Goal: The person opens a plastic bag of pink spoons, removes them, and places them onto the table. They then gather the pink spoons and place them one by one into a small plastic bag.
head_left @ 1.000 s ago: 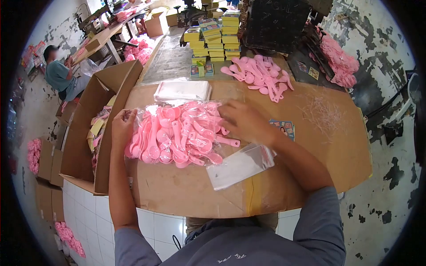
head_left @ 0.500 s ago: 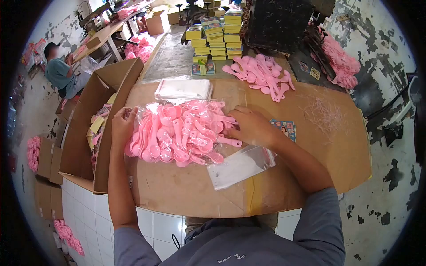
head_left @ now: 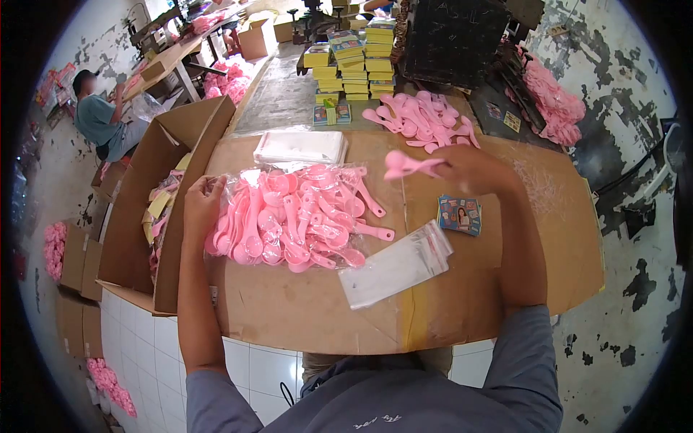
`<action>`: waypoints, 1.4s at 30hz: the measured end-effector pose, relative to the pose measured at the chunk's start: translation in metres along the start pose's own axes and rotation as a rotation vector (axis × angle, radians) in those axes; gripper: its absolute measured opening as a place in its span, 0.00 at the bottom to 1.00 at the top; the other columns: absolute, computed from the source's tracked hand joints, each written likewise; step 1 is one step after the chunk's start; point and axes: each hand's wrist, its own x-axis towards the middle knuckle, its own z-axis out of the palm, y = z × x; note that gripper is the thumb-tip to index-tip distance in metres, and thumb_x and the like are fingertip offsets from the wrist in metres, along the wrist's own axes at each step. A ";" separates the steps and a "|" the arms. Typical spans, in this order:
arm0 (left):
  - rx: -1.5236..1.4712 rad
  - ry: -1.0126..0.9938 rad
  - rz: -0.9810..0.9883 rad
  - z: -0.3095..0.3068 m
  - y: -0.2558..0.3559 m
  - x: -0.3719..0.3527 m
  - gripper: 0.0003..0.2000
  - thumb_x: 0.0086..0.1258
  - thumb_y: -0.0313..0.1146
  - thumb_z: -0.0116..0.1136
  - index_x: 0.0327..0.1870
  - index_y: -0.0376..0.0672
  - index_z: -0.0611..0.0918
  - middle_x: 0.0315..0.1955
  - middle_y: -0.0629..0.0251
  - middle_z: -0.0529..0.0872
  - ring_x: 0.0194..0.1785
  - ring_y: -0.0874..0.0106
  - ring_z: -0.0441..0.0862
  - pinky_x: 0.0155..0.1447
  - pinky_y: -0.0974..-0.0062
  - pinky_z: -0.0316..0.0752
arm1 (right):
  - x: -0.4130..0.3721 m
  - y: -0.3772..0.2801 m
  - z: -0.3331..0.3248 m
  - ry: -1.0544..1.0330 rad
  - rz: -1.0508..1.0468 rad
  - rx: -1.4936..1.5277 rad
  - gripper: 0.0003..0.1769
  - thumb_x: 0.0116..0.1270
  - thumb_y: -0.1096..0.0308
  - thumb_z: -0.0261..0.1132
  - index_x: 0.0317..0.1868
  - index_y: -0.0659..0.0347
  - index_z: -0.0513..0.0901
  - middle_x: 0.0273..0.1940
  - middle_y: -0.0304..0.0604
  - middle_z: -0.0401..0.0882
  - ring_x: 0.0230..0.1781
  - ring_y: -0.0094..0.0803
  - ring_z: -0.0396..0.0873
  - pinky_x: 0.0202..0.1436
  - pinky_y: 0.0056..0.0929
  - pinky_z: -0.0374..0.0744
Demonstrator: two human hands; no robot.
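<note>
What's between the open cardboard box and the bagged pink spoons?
The head view shows the left hand between the box and bagged spoons.

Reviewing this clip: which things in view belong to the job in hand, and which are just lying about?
Likely part of the job:
at least one pink spoon, in the right hand
bagged pink spoons, at the left hand
loose spoon pile
clear plastic sleeves

Probably just lying about:
thin white shreds
black panel
pink bundle, far right
</note>
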 end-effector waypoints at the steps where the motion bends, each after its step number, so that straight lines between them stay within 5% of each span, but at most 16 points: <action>1: -0.003 0.005 0.005 0.000 0.000 0.000 0.21 0.75 0.45 0.66 0.44 0.30 0.87 0.34 0.52 0.91 0.39 0.67 0.88 0.47 0.67 0.80 | 0.002 0.006 -0.008 -0.004 0.045 -0.030 0.15 0.75 0.63 0.64 0.53 0.65 0.84 0.39 0.52 0.85 0.42 0.43 0.84 0.50 0.38 0.79; 4: -0.022 0.023 0.022 0.004 -0.007 0.001 0.21 0.75 0.45 0.66 0.44 0.30 0.87 0.33 0.53 0.90 0.37 0.68 0.86 0.46 0.67 0.79 | 0.028 0.039 0.010 0.691 -0.080 -0.076 0.13 0.74 0.65 0.65 0.53 0.63 0.84 0.41 0.50 0.84 0.44 0.43 0.83 0.51 0.37 0.79; 7: -0.035 0.045 0.041 0.007 -0.018 0.005 0.21 0.74 0.46 0.66 0.43 0.30 0.87 0.32 0.54 0.90 0.36 0.69 0.85 0.45 0.67 0.79 | 0.035 0.013 0.033 1.118 -0.193 -0.493 0.14 0.72 0.68 0.66 0.55 0.60 0.82 0.45 0.49 0.83 0.48 0.44 0.82 0.53 0.40 0.80; 9: -0.016 0.033 0.026 0.005 -0.013 0.003 0.21 0.74 0.46 0.66 0.43 0.29 0.87 0.32 0.54 0.90 0.36 0.69 0.85 0.45 0.67 0.79 | 0.036 -0.001 0.048 0.699 -0.273 -0.088 0.17 0.70 0.68 0.66 0.58 0.59 0.81 0.50 0.51 0.81 0.56 0.47 0.80 0.59 0.45 0.77; 11: -0.045 0.027 0.037 0.008 -0.018 0.004 0.22 0.74 0.47 0.66 0.43 0.29 0.87 0.32 0.54 0.90 0.37 0.70 0.85 0.45 0.67 0.79 | 0.037 -0.023 0.059 0.189 -0.398 -0.070 0.21 0.69 0.67 0.67 0.61 0.62 0.80 0.55 0.50 0.80 0.60 0.49 0.77 0.65 0.47 0.74; 14: -0.028 0.015 0.027 0.005 -0.013 0.004 0.22 0.75 0.47 0.66 0.44 0.29 0.87 0.32 0.54 0.89 0.36 0.70 0.85 0.45 0.68 0.79 | 0.041 -0.048 0.096 0.446 -0.609 -0.159 0.20 0.71 0.64 0.65 0.60 0.62 0.79 0.61 0.47 0.79 0.65 0.45 0.74 0.71 0.42 0.70; 17: -0.027 0.011 0.016 0.004 -0.008 0.001 0.21 0.75 0.46 0.66 0.44 0.29 0.87 0.32 0.55 0.89 0.36 0.71 0.84 0.44 0.68 0.78 | 0.051 -0.042 0.119 0.558 -0.566 -0.258 0.19 0.70 0.66 0.65 0.59 0.63 0.79 0.58 0.48 0.79 0.64 0.46 0.74 0.70 0.39 0.71; 26: -0.032 0.009 0.019 0.006 -0.013 0.003 0.21 0.75 0.46 0.66 0.45 0.29 0.87 0.32 0.53 0.89 0.37 0.69 0.85 0.45 0.68 0.78 | 0.044 -0.031 0.112 0.374 -0.382 -0.285 0.12 0.68 0.67 0.65 0.49 0.63 0.82 0.50 0.50 0.81 0.54 0.50 0.80 0.60 0.47 0.78; 29: -0.030 0.018 0.028 0.007 -0.016 0.005 0.21 0.75 0.45 0.66 0.45 0.29 0.87 0.32 0.53 0.89 0.36 0.69 0.85 0.45 0.67 0.78 | 0.024 -0.048 0.073 0.140 -0.183 -0.236 0.17 0.72 0.66 0.62 0.58 0.59 0.82 0.51 0.50 0.82 0.54 0.49 0.80 0.63 0.43 0.76; 32: -0.018 0.006 0.015 0.005 -0.009 0.002 0.21 0.75 0.45 0.66 0.45 0.29 0.87 0.32 0.53 0.89 0.37 0.68 0.85 0.45 0.67 0.78 | 0.016 -0.008 0.044 0.023 -0.090 -0.113 0.15 0.74 0.63 0.61 0.57 0.58 0.84 0.49 0.53 0.82 0.51 0.51 0.82 0.60 0.45 0.77; 35: -0.020 0.004 0.011 0.004 -0.006 0.000 0.21 0.75 0.45 0.66 0.45 0.30 0.87 0.32 0.53 0.89 0.37 0.69 0.85 0.45 0.67 0.79 | 0.017 0.025 0.023 0.383 -0.087 -0.246 0.15 0.72 0.64 0.64 0.55 0.60 0.85 0.50 0.51 0.82 0.52 0.51 0.81 0.60 0.45 0.77; 38: -0.043 0.019 0.037 0.007 -0.012 0.003 0.21 0.75 0.45 0.66 0.45 0.30 0.87 0.32 0.53 0.89 0.36 0.69 0.85 0.45 0.67 0.79 | 0.025 0.011 0.032 1.017 -0.059 -0.599 0.13 0.69 0.67 0.66 0.51 0.62 0.86 0.51 0.51 0.83 0.55 0.51 0.80 0.63 0.44 0.77; 42: -0.021 0.009 0.020 0.006 -0.010 0.002 0.21 0.75 0.45 0.66 0.45 0.30 0.87 0.33 0.53 0.90 0.37 0.69 0.86 0.46 0.67 0.79 | 0.031 -0.020 0.062 0.359 -0.328 -0.108 0.20 0.65 0.71 0.68 0.58 0.61 0.82 0.55 0.50 0.80 0.59 0.49 0.77 0.64 0.44 0.76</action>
